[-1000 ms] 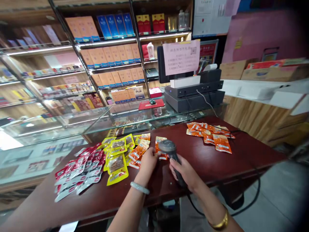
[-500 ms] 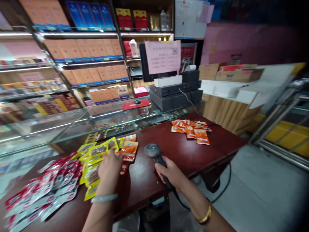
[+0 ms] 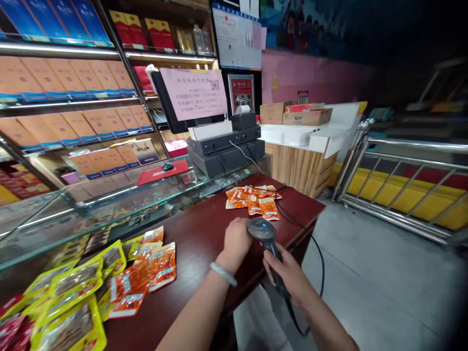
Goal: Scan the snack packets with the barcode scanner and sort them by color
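A dark barcode scanner [image 3: 263,231] with a small blue light is gripped by its handle in my right hand [image 3: 288,273], over the front edge of the brown table. Right at the scanner's head is my left hand [image 3: 237,238], curled, with its fingertips out of sight; whatever it holds, if anything, is hidden. Beyond both hands lies a pile of small orange packets [image 3: 252,200]. On the left part of the table are more orange packets [image 3: 163,265], partly beside larger yellow-edged snack packets [image 3: 75,282]. A few red packets [image 3: 16,331] show at the lower left corner.
Behind the table [image 3: 197,243] runs a glass display counter [image 3: 120,204] with a monitor [image 3: 164,105] and dark cash-register equipment [image 3: 226,151]. The scanner's black cable [image 3: 321,263] loops down at the right. A metal railing [image 3: 402,195] stands across the grey floor.
My view has turned right. My left hand has moved from the yellow packets to the scanner's head. My right hand still grips the scanner.
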The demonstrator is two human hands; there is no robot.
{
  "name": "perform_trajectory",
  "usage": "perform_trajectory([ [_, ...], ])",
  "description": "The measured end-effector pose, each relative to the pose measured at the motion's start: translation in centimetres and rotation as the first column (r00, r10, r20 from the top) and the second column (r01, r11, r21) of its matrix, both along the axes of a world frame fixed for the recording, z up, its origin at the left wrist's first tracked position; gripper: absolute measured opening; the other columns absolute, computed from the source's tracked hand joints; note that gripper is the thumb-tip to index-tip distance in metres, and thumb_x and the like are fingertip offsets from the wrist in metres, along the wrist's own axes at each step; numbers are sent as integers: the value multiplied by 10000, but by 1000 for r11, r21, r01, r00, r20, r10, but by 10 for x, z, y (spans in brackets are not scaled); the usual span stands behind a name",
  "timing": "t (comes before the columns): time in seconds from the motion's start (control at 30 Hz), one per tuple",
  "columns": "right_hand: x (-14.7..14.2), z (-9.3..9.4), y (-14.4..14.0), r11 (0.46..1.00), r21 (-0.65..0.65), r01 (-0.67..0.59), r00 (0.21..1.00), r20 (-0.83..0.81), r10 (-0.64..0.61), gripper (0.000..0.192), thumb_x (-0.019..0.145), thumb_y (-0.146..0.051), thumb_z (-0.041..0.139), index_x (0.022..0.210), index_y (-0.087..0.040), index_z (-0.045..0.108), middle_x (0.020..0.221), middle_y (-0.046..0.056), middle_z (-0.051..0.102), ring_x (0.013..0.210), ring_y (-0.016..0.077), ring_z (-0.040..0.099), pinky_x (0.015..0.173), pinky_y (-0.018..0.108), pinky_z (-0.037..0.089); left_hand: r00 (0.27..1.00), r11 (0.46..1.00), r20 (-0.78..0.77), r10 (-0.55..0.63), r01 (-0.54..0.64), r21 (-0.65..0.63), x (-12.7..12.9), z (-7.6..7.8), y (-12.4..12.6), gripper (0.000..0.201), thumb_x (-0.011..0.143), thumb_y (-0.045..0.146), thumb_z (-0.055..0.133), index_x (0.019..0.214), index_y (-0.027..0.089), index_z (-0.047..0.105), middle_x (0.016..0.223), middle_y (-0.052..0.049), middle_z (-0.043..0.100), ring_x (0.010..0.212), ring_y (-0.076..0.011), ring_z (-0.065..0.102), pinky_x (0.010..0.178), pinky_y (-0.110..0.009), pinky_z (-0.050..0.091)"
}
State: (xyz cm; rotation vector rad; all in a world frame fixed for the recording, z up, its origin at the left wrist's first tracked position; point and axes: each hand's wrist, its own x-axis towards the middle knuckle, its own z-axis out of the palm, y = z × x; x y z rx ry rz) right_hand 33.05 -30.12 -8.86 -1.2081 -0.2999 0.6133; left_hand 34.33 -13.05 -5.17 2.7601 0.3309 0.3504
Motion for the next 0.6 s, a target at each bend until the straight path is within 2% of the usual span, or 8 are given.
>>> perform_trajectory([
  [0.07,6,-2,-17,997,-1,82,996,-26,-82,465,805,-587,718,1005,-212,529,579,-87,482,427,75,385,406,199,322,999,999,16,-35,35,12,27,-4,-19,271,900,226,525,1107,197,697,1057,-104,692,1009,-211,632,927,-308,471],
  [0.13,11,-2,-31,989,16,150,987,-55,-149,483,811,-581,720,1061,-212,536,601,-79,495,442,79,399,417,201,330,997,996,42,-58,55,70,50,-7,-31,369,917,256,510,1256,200,642,1207,-133,661,1128,-244,604,987,-352,454],
  [0.23,17,1,-48,981,38,191,979,-72,-188,506,814,-566,729,1119,-208,544,613,-70,500,462,82,411,427,199,338,976,962,7,-216,212,174,71,-16,-39,499,943,297,470,1437,242,514,1505,-112,488,1391,-285,430,1151,-448,328],
  [0.3,21,2,-54,980,45,195,979,-72,-192,512,807,-562,740,1118,-204,547,605,-70,492,463,81,404,423,196,339,950,929,-74,-305,313,195,76,-21,-41,536,952,343,454,1481,256,464,1592,-78,382,1472,-288,321,1211,-499,226],
  [0.37,23,1,-55,981,50,189,980,-70,-185,504,808,-562,741,1103,-205,544,604,-70,490,459,77,398,418,195,339,935,919,-141,-326,348,183,73,-23,-40,542,952,383,456,1476,242,475,1602,-82,363,1474,-297,320,1215,-526,213],
  [0.43,24,-2,-54,983,44,176,983,-63,-174,501,811,-571,733,1095,-207,537,605,-70,492,449,74,396,411,194,329,934,925,-157,-321,344,159,62,-21,-37,503,951,398,468,1421,233,542,1575,-92,409,1447,-305,369,1202,-528,248],
  [0.53,20,-7,-51,988,26,153,987,-57,-151,496,824,-579,715,1096,-206,532,599,-74,486,440,73,393,408,195,319,931,931,-141,-336,351,97,34,-12,-28,402,948,409,506,1294,258,642,1440,-80,570,1364,-284,473,1160,-491,324],
  [0.6,15,-8,-49,991,21,133,990,-55,-131,470,841,-563,705,1090,-203,535,602,-74,479,458,76,397,421,197,328,930,936,-137,-341,349,44,13,-7,-20,305,930,379,557,1176,263,694,1270,-62,676,1232,-244,573,1095,-417,394],
])
